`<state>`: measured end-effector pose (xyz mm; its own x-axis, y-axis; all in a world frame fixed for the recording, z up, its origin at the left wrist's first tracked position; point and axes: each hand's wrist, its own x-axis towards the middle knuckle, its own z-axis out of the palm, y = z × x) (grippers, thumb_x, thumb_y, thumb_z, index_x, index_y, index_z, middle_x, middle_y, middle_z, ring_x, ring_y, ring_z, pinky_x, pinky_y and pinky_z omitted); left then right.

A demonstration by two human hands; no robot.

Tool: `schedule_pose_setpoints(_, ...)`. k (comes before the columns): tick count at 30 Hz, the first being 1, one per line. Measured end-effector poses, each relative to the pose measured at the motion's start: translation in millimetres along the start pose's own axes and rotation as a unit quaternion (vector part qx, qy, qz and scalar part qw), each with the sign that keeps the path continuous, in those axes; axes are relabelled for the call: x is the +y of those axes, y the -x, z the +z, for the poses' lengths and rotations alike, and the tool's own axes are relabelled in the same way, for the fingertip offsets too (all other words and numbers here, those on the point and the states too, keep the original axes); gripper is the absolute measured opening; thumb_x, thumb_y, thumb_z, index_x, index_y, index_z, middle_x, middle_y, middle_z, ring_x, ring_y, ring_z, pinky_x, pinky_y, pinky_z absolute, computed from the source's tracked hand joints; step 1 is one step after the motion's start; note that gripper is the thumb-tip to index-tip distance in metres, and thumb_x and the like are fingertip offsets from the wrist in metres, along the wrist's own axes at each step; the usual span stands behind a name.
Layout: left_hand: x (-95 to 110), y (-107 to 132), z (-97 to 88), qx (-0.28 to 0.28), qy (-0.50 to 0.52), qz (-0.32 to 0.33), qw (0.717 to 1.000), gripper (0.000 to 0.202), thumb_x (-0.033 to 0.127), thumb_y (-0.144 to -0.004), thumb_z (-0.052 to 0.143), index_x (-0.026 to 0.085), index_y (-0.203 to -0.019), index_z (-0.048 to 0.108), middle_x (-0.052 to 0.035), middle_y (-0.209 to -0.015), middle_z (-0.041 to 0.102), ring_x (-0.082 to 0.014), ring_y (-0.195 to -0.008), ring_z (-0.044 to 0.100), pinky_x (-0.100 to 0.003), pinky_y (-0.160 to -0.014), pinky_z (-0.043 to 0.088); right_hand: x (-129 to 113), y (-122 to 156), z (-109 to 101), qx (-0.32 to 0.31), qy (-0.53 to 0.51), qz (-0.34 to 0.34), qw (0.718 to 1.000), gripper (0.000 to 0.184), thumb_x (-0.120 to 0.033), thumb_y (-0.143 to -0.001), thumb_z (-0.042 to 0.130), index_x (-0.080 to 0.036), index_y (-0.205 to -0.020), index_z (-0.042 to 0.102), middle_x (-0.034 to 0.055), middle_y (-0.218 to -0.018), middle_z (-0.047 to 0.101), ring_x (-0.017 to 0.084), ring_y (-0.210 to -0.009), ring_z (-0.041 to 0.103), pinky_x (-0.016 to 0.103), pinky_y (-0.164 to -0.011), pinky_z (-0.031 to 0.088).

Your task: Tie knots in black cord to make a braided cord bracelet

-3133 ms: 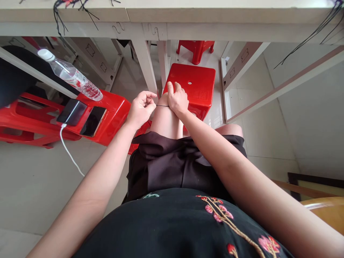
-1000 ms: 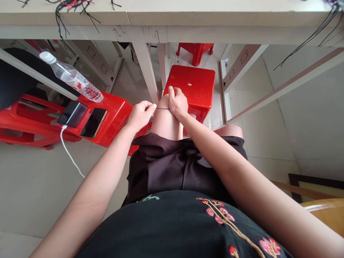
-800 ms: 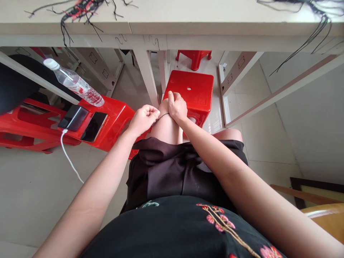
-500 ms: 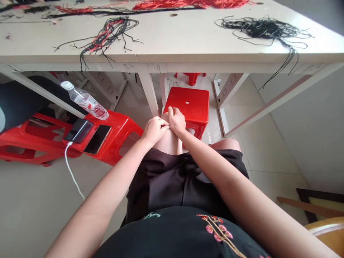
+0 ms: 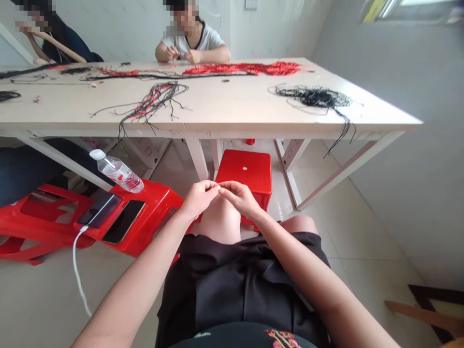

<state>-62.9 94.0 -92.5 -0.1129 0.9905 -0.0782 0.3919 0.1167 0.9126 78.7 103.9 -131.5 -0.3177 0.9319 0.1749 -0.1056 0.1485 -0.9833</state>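
My left hand (image 5: 198,199) and my right hand (image 5: 239,198) hang just above my bare knee (image 5: 220,222), their fingertips meeting at the middle. The thin black cord seen earlier does not show clearly now and seems pinched between the fingertips. Both hands are clear of the knee. My black shorts (image 5: 232,285) lie below them, and the embroidered black top (image 5: 281,338) shows at the bottom edge.
Ahead stands a long pale table (image 5: 217,108) bearing tangled red and black cords (image 5: 313,96). A red stool (image 5: 250,169) stands below it. Two phones (image 5: 123,221) and a water bottle (image 5: 118,170) rest on another red stool (image 5: 159,203). A person (image 5: 192,43) works across the table.
My view has tilted up, bringing the whole table and people beyond it into sight. My right hand has lifted off the knee, and both hands now meet at the fingertips.
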Motion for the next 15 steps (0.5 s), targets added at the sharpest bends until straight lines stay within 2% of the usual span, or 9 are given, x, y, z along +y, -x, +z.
schedule_pose_setpoints(2, 16, -5, -1.4, -0.009, 0.039, 0.012, 0.999, 0.020, 0.039, -0.066, 0.064, 0.018, -0.065, 0.061, -0.0002, -0.057, 0.061, -0.0139, -0.057, 0.056, -0.026, -0.056, 0.045, -14, 0, -3, -0.003, -0.031, 0.012, 0.999, 0.031, -0.045, -0.073, 0.065, -0.018, -0.087, 0.066, 0.0028, -0.079, 0.067, 0.015, -0.072, 0.062, 0.027, -0.067, 0.050)
schedule_pose_setpoints(4, 33, -12, -3.6, -0.034, 0.066, 0.035, 0.997, 0.023, 0.041, -0.065, 0.065, 0.019, -0.066, 0.061, -0.0017, -0.059, 0.063, -0.0154, -0.061, 0.058, -0.027, -0.056, 0.046, -30, -5, -8, 0.017, -0.009, 0.009, 1.000, 0.026, -0.045, -0.072, 0.065, -0.019, -0.075, 0.066, 0.0008, -0.068, 0.064, 0.014, -0.062, 0.057, 0.025, -0.058, 0.046)
schedule_pose_setpoints(9, 65, -34, -14.2, -0.099, 0.061, 0.072, 0.991, 0.027, 0.045, -0.067, 0.066, 0.019, -0.073, 0.064, -0.0027, -0.055, 0.061, -0.0159, -0.056, 0.058, -0.029, -0.050, 0.046, -73, -26, -31, 0.037, 0.056, -0.036, 0.997, 0.020, -0.041, -0.072, 0.064, -0.024, -0.063, 0.064, -0.0028, -0.060, 0.056, 0.012, -0.055, 0.047, 0.024, -0.051, 0.037)
schedule_pose_setpoints(12, 80, -58, -22.8, -0.097, 0.041, 0.109, 0.988, 0.025, 0.042, -0.064, 0.070, 0.018, -0.072, 0.067, -0.0026, -0.056, 0.061, -0.0147, -0.053, 0.056, -0.029, -0.050, 0.045, -90, -48, -53, 0.080, 0.079, -0.020, 0.993, 0.021, -0.041, -0.068, 0.065, -0.023, -0.058, 0.060, -0.0042, -0.053, 0.048, 0.010, -0.048, 0.039, 0.024, -0.046, 0.031)
schedule_pose_setpoints(15, 101, -94, -30.5, -0.066, 0.000, 0.149, 0.987, 0.019, 0.037, -0.063, 0.070, 0.019, -0.068, 0.068, -0.0015, -0.055, 0.062, -0.0128, -0.050, 0.053, -0.029, -0.053, 0.046, -103, -87, -77, 0.096, 0.101, -0.012, 0.990, 0.024, -0.041, -0.065, 0.065, -0.021, -0.055, 0.056, -0.0056, -0.048, 0.041, 0.008, -0.043, 0.031, 0.024, -0.041, 0.025)
